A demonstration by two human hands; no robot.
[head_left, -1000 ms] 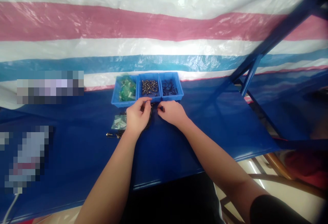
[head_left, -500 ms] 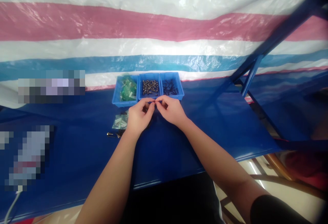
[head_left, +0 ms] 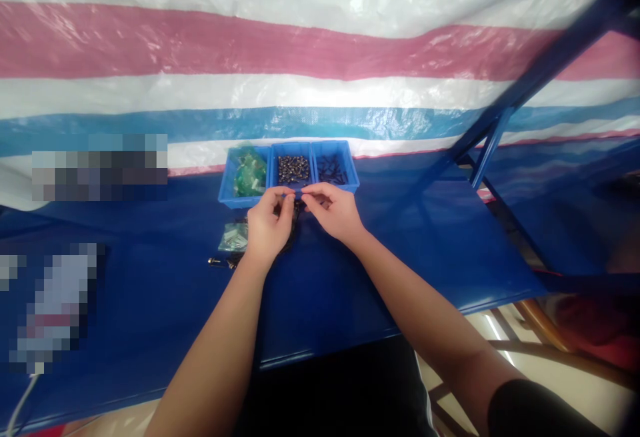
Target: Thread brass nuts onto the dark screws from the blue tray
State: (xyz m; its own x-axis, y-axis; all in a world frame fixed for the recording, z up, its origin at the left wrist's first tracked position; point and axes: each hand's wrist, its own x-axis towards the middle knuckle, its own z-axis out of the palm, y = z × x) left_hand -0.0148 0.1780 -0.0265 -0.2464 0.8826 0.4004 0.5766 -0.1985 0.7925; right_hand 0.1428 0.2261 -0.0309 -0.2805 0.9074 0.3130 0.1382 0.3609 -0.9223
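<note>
My left hand (head_left: pixel 269 221) and my right hand (head_left: pixel 334 212) meet fingertip to fingertip just in front of the blue bins, each with thumb and fingers pinched. Whatever sits in the pinches is too small to make out. Right behind the fingers, the middle bin (head_left: pixel 273 180) holds many small brass-coloured metal parts (head_left: pixel 293 168). The right bin (head_left: pixel 351 170) contains dark, slender pieces (head_left: pixel 331 170). Green plastic bags (head_left: pixel 250 174) fill the left bin (head_left: pixel 227 185). Below my left hand lie a clear bag of pale pieces (head_left: pixel 233 237) and some dark parts, partly covered by that hand.
Everything stands on a blue table (head_left: pixel 425 257). A striped plastic sheet (head_left: pixel 300 44) hangs behind it. To the right rises a blue metal frame (head_left: pixel 530 77). Two blurred-out areas lie at the left, one with a white cable (head_left: pixel 23 400) running from it.
My left hand has shifted slightly left and away, so the fingertips of both hands are a little farther apart. Dark parts now show between them. The bins have not moved.
</note>
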